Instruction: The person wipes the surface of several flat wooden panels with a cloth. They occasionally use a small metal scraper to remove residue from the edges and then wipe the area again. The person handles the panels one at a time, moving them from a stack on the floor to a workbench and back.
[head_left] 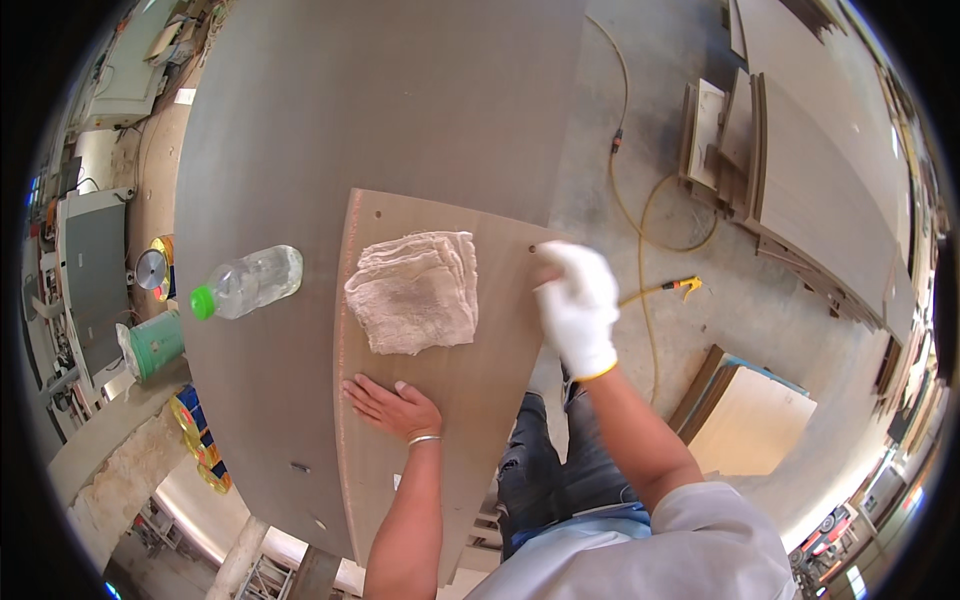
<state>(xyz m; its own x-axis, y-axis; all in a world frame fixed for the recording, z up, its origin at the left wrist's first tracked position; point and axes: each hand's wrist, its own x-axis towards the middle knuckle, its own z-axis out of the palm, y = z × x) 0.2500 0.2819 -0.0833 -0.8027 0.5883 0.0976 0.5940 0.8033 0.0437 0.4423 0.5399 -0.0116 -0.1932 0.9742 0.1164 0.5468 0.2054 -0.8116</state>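
My bare left hand (395,407), with a bracelet at the wrist, lies flat on a brown wooden board (480,400), its fingers stretched toward the board's left edge. A folded, pale pinkish cloth (415,295) with a greyish patch rests on the board beyond that hand. My right hand (580,310), in a white glove, is at the board's right edge near a small hole. Its fingers look curled in; what they hold, if anything, is hidden. The board lies on a large brown panel surface (270,400). A clear bottle with a green cap (250,283) lies there to the left.
On the floor to the right lie a yellow hose (640,215) and a yellow air blow gun (688,287). Stacked panels (820,190) stand farther right, with a smaller board stack (750,415) nearer. A green bucket (155,345) stands beyond the panel's left edge.
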